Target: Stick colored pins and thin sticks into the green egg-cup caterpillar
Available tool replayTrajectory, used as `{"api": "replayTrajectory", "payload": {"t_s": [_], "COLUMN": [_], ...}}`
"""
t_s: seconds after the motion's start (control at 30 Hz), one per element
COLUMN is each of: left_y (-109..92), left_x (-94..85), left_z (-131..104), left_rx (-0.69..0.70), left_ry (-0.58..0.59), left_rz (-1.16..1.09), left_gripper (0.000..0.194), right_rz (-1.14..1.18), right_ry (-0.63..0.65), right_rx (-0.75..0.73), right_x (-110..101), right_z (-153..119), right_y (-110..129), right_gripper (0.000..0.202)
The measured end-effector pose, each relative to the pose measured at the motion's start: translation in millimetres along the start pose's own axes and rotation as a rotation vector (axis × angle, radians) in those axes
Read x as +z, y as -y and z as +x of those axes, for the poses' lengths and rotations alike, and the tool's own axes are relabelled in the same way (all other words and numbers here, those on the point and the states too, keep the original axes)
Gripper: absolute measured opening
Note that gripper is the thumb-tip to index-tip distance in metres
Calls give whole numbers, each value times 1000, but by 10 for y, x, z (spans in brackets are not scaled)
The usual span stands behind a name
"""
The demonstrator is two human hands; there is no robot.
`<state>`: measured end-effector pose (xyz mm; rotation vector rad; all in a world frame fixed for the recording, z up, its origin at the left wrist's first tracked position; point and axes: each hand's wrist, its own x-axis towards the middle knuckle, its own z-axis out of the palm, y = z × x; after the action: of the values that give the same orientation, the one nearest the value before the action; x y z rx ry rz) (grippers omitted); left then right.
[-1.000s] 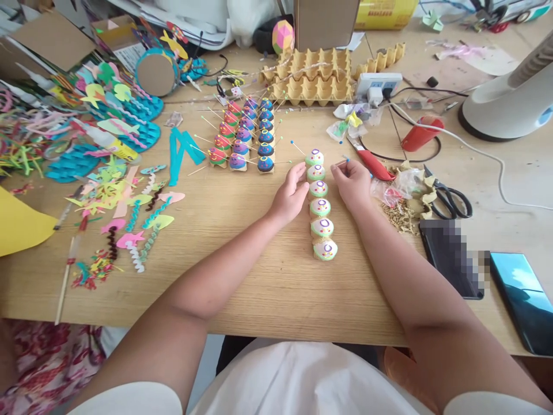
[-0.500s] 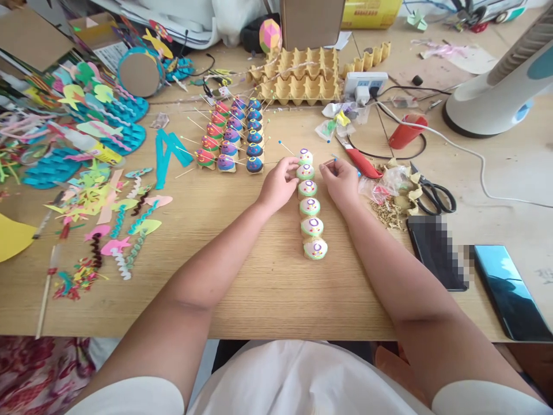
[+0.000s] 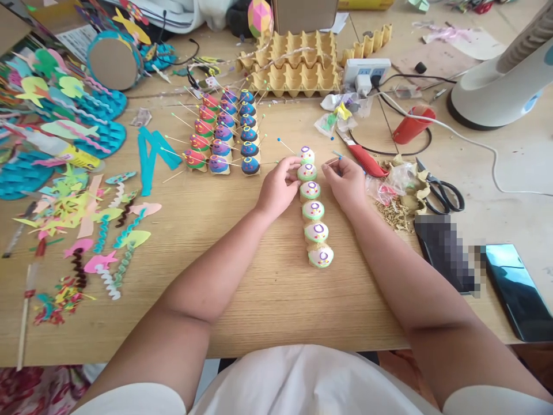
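A strip of egg-carton cups [image 3: 314, 209] painted white with green rims stands upright on the table, running away from me. Each cup carries a purple ring and small coloured dots. My left hand [image 3: 279, 187] has its fingers curled against the left side of the strip near its far end. Just right of the far cups, my right hand [image 3: 345, 180] is closed in a pinch on a thin stick, with a bit of blue [image 3: 337, 154] showing above the fingers. A blue-tipped stick [image 3: 286, 145] juts left from the far cup.
Painted red, purple and blue carton strips [image 3: 224, 132] with sticks stand left. Paper fish cutouts [image 3: 99, 262] lie farther left. At right are a red-handled knife [image 3: 367, 160], scissors [image 3: 444, 193], a red tube [image 3: 413, 124] and a phone [image 3: 518, 294]. Egg trays [image 3: 298, 78] sit behind.
The camera view has shifted, so the table's things sit slightly differently in frame. My hands stay at the far end of the white strip, with little visible movement.
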<state>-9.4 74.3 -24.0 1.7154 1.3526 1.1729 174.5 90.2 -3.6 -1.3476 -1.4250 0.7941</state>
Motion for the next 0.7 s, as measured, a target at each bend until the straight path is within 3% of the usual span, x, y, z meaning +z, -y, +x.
{"api": "replayTrajectory", "payload": {"t_s": [0.7], "left_y": [-18], "left_x": [1], "left_z": [6], "left_rx": [-7], "left_ry": [2], "left_rz": [-8], "left_gripper": [52], "right_rz": [-7], "right_ry": [-13], "right_rx": [11], "right_x": [2], "right_z": [30], "right_y": [-21], "right_gripper": [14]}}
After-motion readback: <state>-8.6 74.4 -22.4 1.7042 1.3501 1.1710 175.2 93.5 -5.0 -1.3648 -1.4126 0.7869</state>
